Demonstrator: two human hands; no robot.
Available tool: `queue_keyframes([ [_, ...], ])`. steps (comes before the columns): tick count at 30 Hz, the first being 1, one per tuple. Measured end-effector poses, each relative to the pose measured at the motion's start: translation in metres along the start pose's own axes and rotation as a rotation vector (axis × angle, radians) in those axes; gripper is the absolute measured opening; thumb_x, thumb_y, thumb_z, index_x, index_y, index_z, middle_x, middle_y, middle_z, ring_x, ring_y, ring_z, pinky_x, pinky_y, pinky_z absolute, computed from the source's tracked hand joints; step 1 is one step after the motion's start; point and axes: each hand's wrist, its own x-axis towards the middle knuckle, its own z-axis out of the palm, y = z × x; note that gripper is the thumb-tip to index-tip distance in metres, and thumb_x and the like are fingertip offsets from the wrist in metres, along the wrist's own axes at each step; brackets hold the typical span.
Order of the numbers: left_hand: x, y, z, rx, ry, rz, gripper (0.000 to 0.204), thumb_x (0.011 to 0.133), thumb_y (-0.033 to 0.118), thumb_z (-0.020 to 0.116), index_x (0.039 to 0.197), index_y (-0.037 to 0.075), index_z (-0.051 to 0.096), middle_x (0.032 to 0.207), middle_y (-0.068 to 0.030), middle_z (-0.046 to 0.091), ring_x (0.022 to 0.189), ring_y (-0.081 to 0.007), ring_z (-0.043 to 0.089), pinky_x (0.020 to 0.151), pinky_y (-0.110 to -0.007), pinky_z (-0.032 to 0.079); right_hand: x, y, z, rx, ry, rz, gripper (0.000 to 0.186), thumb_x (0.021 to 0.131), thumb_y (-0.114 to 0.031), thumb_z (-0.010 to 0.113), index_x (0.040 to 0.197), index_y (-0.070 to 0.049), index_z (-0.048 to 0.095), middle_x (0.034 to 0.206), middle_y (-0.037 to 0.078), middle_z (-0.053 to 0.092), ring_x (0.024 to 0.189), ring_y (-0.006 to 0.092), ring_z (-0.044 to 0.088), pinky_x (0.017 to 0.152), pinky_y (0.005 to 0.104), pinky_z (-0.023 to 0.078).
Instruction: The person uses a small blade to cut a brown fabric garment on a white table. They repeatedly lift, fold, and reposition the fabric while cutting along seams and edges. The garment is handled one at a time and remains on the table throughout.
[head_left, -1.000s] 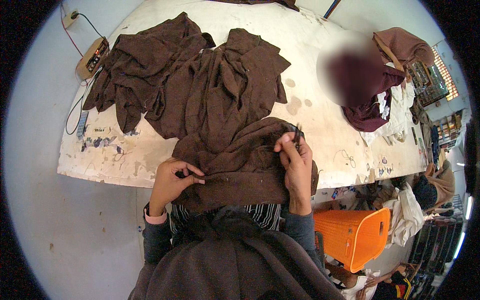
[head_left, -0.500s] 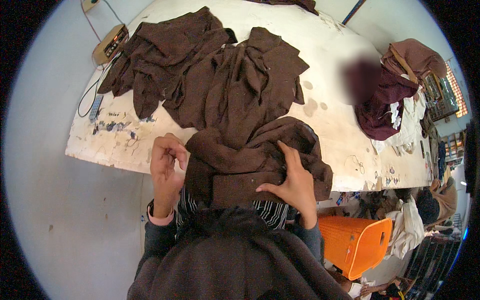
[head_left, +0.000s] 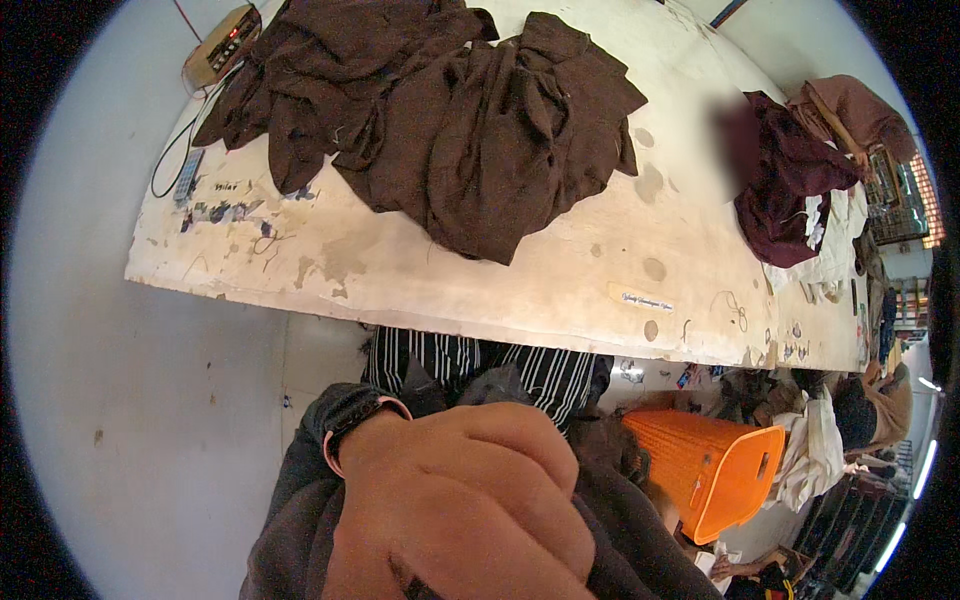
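The left hand looms close, its grip hidden, so I cannot tell whether it holds anything. The right hand cannot be made out. Beyond, brown cloth lies heaped on the table; tugging could tangle its folds.

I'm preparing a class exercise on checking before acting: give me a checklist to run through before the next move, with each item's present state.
1. Brown cloth clear of the near edge of the table: ok.
2. Brown cloth lying flat: not ok, it is rumpled and folded over.
3. Left hand clear of the brown cloth on the table: ok.
4. Left hand's grip empty: cannot tell, the fingertips are hidden.
5. Maroon cloth apart from the brown cloth: ok.
6. Orange basket empty: cannot tell, its inside is hidden.
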Motion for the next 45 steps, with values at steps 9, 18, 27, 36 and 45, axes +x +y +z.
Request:
queue_keyframes([
  [9,0.021,0.008,-0.029,0.071,-0.324,0.019,0.022,0.101,0.031,0.054,0.091,0.016,0.066,0.115,-0.0005,0.057,0.091,-0.0234,0.061,0.075,-0.043,0.042,0.021,-0.064,-0.058,0.445,0.719,-0.567,0.017,0.098,-0.013,0.062,0.105,0.002,0.066,0.088,0.017,0.07,0.08,0.0346,0.066,0.079,0.0341,0.052],
  [18,0.024,-0.01,-0.009,-0.042,-0.331,0.439,0.036,0.103,0.04,0.046,0.076,0.025,0.066,0.103,-0.0054,0.063,0.087,-0.0193,0.052,0.078,-0.034,0.034,0.071,-0.361,-0.157,0.429,0.846,-1.466,0.056,0.077,-0.027,0.086,0.125,-0.007,0.064,0.117,0.013,0.067,0.114,0.0311,0.065,0.097,0.0393,0.051],
  [27,0.016,0.002,0.013,-0.005,-0.195,0.33,0.036,0.102,0.043,0.048,0.078,0.023,0.065,0.105,-0.0054,0.063,0.086,-0.0183,0.051,0.078,-0.033,0.034,0.122,-0.369,-0.149,0.463,0.698,-1.282,0.053,0.076,-0.029,0.088,0.117,-0.005,0.064,0.108,0.015,0.069,0.101,0.0284,0.069,0.088,0.0387,0.053],
  [36,0.054,-0.054,-0.108,0.977,-0.595,-0.139,0.082,0.076,0.055,0.079,0.139,0.009,0.053,0.149,-0.018,0.045,0.138,-0.0349,0.043,0.11,-0.045,0.038,0.09,-0.294,-0.168,1.203,0.441,-1.404,0.032,0.092,-0.008,0.073,0.119,-0.006,0.056,0.114,0.004,0.063,0.105,0.0172,0.06,0.092,0.0365,0.052],
  [45,0.072,-0.12,-0.21,1.725,-0.654,0.007,0.018,0.09,0.03,0.07,0.092,0.013,0.069,0.097,-0.006,0.062,0.1,-0.0294,0.061,0.088,-0.045,0.044,0.072,-0.177,-0.276,1.981,0.476,-1.575,0.047,0.098,-0.023,0.069,0.139,-0.008,0.051,0.133,0.012,0.061,0.118,0.0256,0.06,0.101,0.0421,0.052],
])
